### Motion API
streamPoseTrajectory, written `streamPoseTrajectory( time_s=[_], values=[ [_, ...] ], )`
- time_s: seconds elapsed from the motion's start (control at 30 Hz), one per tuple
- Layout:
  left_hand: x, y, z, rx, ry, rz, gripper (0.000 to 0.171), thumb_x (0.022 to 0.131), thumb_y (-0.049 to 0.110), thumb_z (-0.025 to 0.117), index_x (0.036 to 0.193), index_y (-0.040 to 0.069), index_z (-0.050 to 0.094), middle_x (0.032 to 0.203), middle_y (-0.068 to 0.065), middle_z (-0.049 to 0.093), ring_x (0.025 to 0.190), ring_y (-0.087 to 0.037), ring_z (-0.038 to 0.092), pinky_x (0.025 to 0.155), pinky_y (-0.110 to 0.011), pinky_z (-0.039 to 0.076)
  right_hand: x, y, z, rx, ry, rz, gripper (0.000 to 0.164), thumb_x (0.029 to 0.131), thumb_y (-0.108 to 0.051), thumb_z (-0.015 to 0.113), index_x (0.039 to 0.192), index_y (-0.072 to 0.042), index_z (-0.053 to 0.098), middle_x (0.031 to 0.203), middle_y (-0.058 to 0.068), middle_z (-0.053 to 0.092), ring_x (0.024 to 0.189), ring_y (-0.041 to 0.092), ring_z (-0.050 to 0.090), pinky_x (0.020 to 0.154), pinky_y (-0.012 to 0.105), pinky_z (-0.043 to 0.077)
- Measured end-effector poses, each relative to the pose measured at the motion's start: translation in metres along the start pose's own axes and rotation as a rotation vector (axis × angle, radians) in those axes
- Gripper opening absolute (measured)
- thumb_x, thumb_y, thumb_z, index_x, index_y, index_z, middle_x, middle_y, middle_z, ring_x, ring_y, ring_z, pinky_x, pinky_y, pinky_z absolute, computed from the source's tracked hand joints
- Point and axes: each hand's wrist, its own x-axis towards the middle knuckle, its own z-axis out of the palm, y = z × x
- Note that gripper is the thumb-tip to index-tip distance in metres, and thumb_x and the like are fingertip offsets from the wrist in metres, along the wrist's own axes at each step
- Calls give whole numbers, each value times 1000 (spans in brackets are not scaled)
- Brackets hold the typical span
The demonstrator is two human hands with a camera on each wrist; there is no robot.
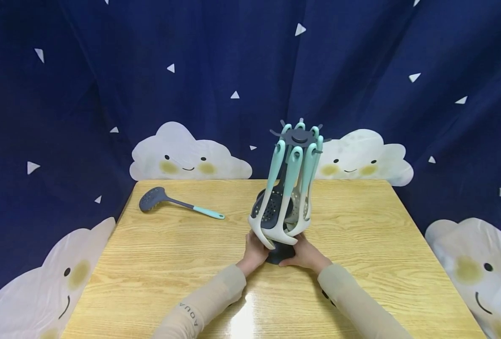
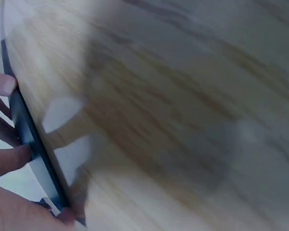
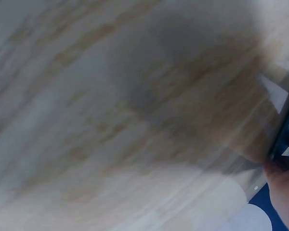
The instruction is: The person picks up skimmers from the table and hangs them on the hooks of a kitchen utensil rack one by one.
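Note:
A dark utensil stand [image 1: 279, 254], hung with several mint-handled utensils [image 1: 292, 174], is at the middle of the table. My left hand [image 1: 255, 249] grips the base from the left, and my right hand [image 1: 306, 254] grips it from the right. In the left wrist view, fingers [image 2: 2, 84] and thumb lie along the dark rim of the base [image 2: 36, 139]. The right wrist view catches only part of the right hand [image 3: 284, 192] at that rim. White utensil heads and a dark slotted one hang low and hide part of both hands.
To the left on the wooden table [image 1: 182, 254] lies a dark slotted skimmer [image 1: 152, 198] with a mint handle, apart from the stand. Behind the table hangs a dark blue curtain [image 1: 216, 56] with white clouds and triangles.

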Motion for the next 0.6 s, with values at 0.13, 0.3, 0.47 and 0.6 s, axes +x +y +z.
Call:
streamPoseTrajectory(
  time_s=[0.13, 0.3, 0.47, 0.6],
  values=[
    [-14, 72, -68, 250, 77, 151, 42, 76, 16, 59, 114, 0, 53, 113, -9, 62, 107, -22, 47, 89, -39, 30, -5, 3, -1, 5, 26, -15, 94, 63, -46, 77, 135, 0, 37, 137, 23, 33, 125, 37, 32, 98, 48, 34],
    [-24, 131, -130, 150, -11, 35, 55, 69, 1, 64, 120, -12, 45, 115, -27, 48, 105, -40, 44, 89, -47, 37, -7, 14, -12, 13, 108, -70, 60, 77, -29, 71, 126, -3, 49, 124, 17, 49, 115, 32, 45, 95, 47, 37],
    [-21, 127, -153, 241, -51, -78, 50, 75, -2, 62, 121, -9, 45, 119, -25, 46, 110, -39, 44, 94, -47, 37, -8, 14, -45, -47, 229, 47, 43, 80, -6, 66, 120, 2, 52, 116, 20, 53, 109, 37, 48, 92, 49, 39],
    [-13, 118, -171, 348, -23, -70, 47, 79, -2, 59, 124, -8, 44, 123, -23, 46, 116, -36, 43, 99, -46, 33, -3, 8, -79, -89, 375, 99, 36, 82, -2, 62, 117, 6, 52, 114, 23, 53, 108, 39, 48, 90, 51, 40]
  ],
)
